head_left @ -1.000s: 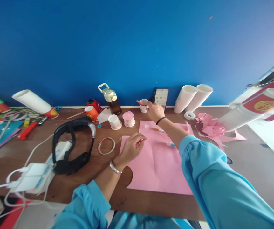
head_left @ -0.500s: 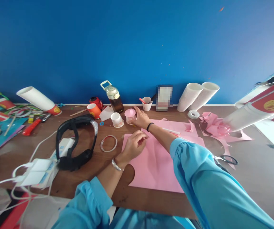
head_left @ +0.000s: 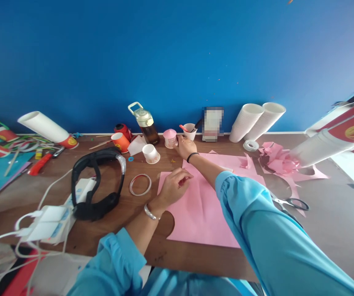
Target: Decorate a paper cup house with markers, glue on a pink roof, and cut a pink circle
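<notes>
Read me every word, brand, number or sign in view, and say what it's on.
None is legible for certain.
Drink bottle: pale lettering near the base, too small.
Upright screen: pixelated.
Far-right cup stack: yellow emblem, too blurred.
Left cup stack: yellow emblem, too small.
White cup: print near its lower edge, too small.
Pink-roofed cup: faint print, too small.

Soft, bright light is falling from three o'clock, paling the blue wall (head_left: 334, 49); lens distortion is stretching the paper cups (head_left: 314, 150) there, and pixelation is masking the smartphone (head_left: 213, 123) at two o'clock.
</notes>
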